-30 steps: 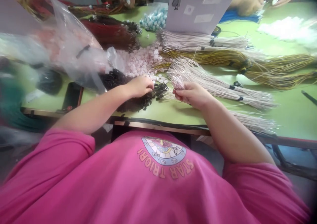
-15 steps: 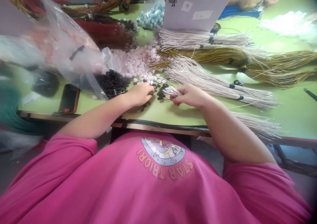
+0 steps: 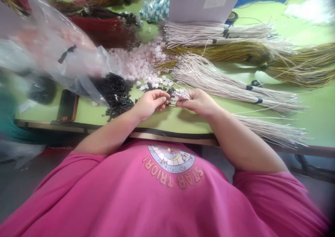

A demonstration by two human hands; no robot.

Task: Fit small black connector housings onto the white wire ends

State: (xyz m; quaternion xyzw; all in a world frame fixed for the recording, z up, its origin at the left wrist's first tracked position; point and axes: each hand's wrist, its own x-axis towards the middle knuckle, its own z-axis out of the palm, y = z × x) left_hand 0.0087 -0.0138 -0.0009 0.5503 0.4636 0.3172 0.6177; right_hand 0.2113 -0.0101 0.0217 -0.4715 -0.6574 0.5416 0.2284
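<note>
Right hand grips white wire bundle; left hand half-curled at left, contents indeterminable; step apparently wire-end handling; next move calls for steady alignment.

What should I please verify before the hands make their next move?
1. White wires secured in the right hand: ok, gripped with their ends protruding towards the left hand.
2. A piece ready between the left fingertips: cannot tell, too small to make out.
3. Black pieces within easy reach: ok, apparently, with their pile beside the left hand.
4. Black pieces well separated from the white pieces: not ok, some of both lie close together just beyond the left hand.
5. Dark phone-like object away from the hands: ok, it lies well to their left, near the table edge.
</note>
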